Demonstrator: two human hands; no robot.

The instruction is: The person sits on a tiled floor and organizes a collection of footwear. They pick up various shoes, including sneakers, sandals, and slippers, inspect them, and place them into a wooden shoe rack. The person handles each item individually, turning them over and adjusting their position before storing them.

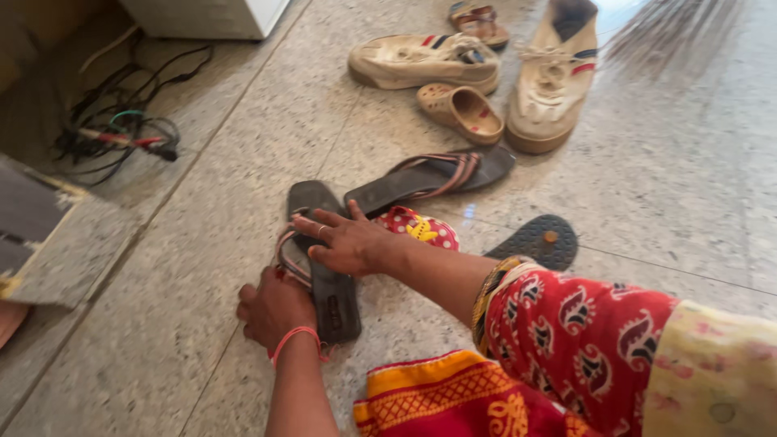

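Our left hand (273,310) closes on the near side edge of a dark flip-flop (322,259) that lies flat on the speckled stone floor (202,243), and our right hand (348,241) rests across its striped strap with fingers spread, pressing rather than clasping. We take this flip-flop as our landmark. Its mate (433,178) lies just beyond it, angled away to the right, and a small red spotted shoe (422,228) sits close at its right side, partly hidden behind our wrist. A dark sole (538,240) lies farther right. Well beyond it stand two worn cream sneakers (429,58) (554,81) with a small tan clog (461,109) between them. Far off to its left lies a tangle of cables (121,129).

We judge the flip-flop light, thin and bendy, its rubber giving decent friction, so it should lift best by the strap or pinched at the edge.
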